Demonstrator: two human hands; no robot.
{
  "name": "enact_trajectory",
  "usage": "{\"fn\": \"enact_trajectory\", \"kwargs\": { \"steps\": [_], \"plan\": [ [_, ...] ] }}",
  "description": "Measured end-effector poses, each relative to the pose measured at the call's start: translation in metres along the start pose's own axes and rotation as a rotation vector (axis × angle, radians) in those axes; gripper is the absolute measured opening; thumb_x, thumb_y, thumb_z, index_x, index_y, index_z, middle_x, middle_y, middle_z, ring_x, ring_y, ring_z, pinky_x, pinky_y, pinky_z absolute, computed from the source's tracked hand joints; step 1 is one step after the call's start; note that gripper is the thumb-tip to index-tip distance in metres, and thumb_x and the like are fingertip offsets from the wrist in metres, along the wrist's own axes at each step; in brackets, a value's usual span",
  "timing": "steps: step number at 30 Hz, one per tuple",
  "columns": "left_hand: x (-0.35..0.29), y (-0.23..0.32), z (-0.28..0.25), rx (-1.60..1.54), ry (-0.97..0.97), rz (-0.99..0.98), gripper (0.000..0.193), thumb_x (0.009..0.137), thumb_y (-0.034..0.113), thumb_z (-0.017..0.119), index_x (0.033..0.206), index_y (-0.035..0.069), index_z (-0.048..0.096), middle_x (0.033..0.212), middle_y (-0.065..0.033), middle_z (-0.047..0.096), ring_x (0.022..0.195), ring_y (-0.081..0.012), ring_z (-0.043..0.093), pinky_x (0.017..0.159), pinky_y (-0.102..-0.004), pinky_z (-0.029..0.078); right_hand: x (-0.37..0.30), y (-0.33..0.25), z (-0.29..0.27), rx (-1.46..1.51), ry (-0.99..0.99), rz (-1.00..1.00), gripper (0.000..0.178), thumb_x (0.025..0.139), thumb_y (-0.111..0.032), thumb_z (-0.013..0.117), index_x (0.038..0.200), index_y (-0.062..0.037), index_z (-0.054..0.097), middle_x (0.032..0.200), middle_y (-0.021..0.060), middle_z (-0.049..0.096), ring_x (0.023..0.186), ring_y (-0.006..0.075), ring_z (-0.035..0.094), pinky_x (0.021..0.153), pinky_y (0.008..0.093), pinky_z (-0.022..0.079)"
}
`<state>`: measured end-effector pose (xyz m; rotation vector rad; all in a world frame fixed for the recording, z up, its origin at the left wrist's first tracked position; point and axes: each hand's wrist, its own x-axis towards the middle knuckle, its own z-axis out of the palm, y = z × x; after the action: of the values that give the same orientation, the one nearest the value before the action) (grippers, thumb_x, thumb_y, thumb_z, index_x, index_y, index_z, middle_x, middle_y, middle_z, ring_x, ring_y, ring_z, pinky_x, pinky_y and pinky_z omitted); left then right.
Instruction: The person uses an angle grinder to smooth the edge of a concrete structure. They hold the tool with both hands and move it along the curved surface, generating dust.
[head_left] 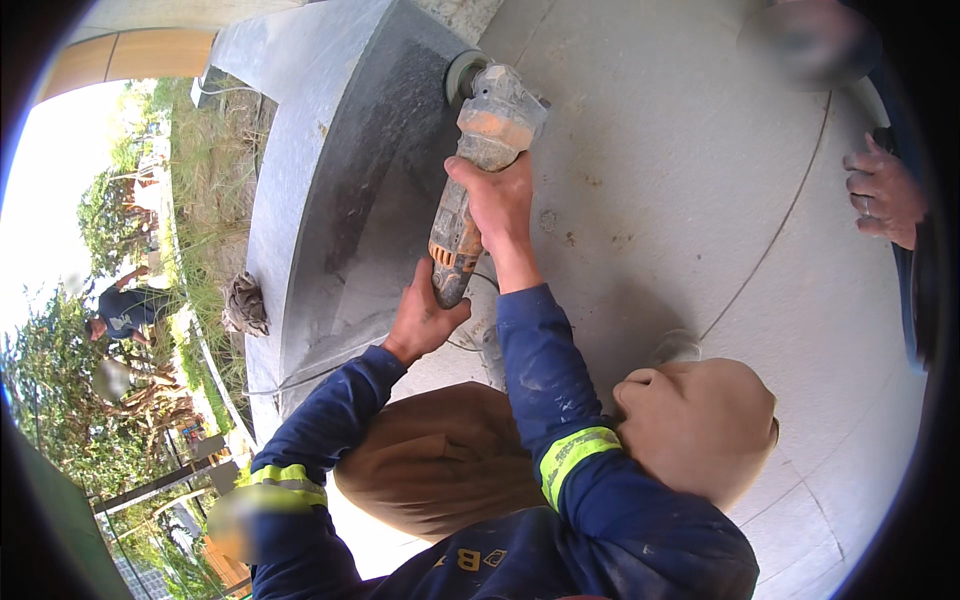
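Left hand (424, 322) grips angle grinder (458, 215) tail; right hand (502, 207) clasps its body; grinding disc (461, 76) at grey stone bench's (365, 140) far end.

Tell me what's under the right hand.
A grinder: its dusty head and disc show beyond the right hand. The part that the hand covers cannot be seen.

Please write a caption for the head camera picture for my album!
Left grip and right grip hold a grinder, its disc beside a grey slab.
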<state>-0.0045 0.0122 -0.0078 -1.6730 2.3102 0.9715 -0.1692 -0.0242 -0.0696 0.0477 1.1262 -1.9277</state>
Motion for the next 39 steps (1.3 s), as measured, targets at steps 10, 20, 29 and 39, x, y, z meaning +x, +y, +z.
{"fn": "enact_trajectory", "kwargs": {
  "steps": [10, 20, 29, 39],
  "plan": [
    [-0.002, 0.008, -0.004, 0.015, 0.051, -0.03, 0.057, 0.075, 0.014, 0.073, 0.123, -0.003, 0.048, 0.102, -0.0188, 0.066, 0.091, -0.0231, 0.062, 0.082, -0.0384, 0.052, 0.0, -0.008, 0.005, 0.005, 0.0, 0.017, 0.066, 0.072, -0.019, 0.084, 0.12, 0.0068, 0.046, 0.109, 0.0217, 0.065, 0.095, 0.031, 0.068, 0.085, 0.0407, 0.055],
    [-0.006, 0.015, -0.007, 0.023, 0.029, -0.04, 0.054, 0.074, 0.011, 0.074, 0.121, -0.003, 0.05, 0.1, -0.016, 0.066, 0.089, -0.0202, 0.061, 0.082, -0.0369, 0.052, 0.0, -0.013, 0.003, -0.037, 0.023, 0.074, 0.065, 0.073, -0.017, 0.083, 0.121, 0.0064, 0.046, 0.109, 0.0199, 0.064, 0.094, 0.0281, 0.068, 0.083, 0.0393, 0.056],
    [-0.016, 0.019, -0.016, -0.022, 0.08, 0.02, 0.054, 0.074, 0.009, 0.074, 0.122, -0.002, 0.051, 0.101, -0.014, 0.067, 0.09, -0.019, 0.062, 0.082, -0.0359, 0.052, -0.008, -0.023, 0.014, -0.069, 0.009, 0.033, 0.066, 0.071, -0.022, 0.083, 0.116, 0.0078, 0.045, 0.105, 0.0232, 0.067, 0.093, 0.0322, 0.07, 0.084, 0.0407, 0.056],
    [-0.022, 0.018, -0.021, -0.019, 0.157, 0.102, 0.05, 0.074, 0.015, 0.074, 0.114, 0.0, 0.048, 0.092, -0.0234, 0.069, 0.087, -0.0399, 0.07, 0.079, -0.0445, 0.053, -0.018, -0.039, 0.025, -0.107, -0.032, -0.045, 0.066, 0.072, -0.023, 0.083, 0.115, 0.0085, 0.045, 0.104, 0.0242, 0.067, 0.092, 0.0348, 0.07, 0.085, 0.0408, 0.056]
  ]
}}
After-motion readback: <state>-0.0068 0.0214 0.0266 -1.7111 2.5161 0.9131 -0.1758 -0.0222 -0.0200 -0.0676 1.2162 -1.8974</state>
